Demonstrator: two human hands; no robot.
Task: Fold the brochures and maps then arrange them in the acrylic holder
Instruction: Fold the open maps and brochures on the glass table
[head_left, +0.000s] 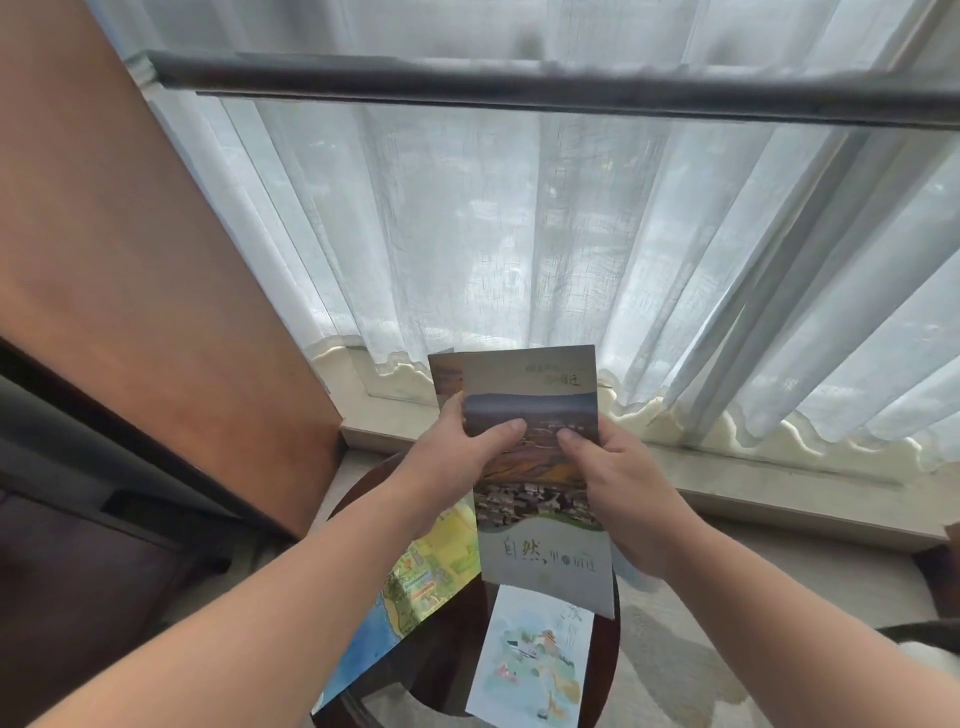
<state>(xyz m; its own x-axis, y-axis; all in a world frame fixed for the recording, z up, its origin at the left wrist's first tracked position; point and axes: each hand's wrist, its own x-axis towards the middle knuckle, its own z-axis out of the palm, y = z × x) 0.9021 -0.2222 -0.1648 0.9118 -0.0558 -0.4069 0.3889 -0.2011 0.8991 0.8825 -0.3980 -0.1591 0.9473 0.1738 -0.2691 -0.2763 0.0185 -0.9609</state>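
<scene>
Head view: a long, grey-bordered paper brochure with a landscape photograph (540, 509) is held up above a round dark wooden table (441, 654). Its long axis runs away from the person, far end toward the sheer white curtain (519, 234). The left hand (457, 452) and right hand (618, 488) each pinch a side edge, thumbs pressed on the front. A colourful unfolded map (415, 577) and a pale illustrated leaflet (530, 660) lie on the table below.

On the round table (444, 649) I see bare wood only between the map (415, 582) on its left and the illustrated leaflet (535, 660) at its near edge. The raised brochure (540, 499) hides the far part; a wooden panel (156, 312) stands to the left.
</scene>
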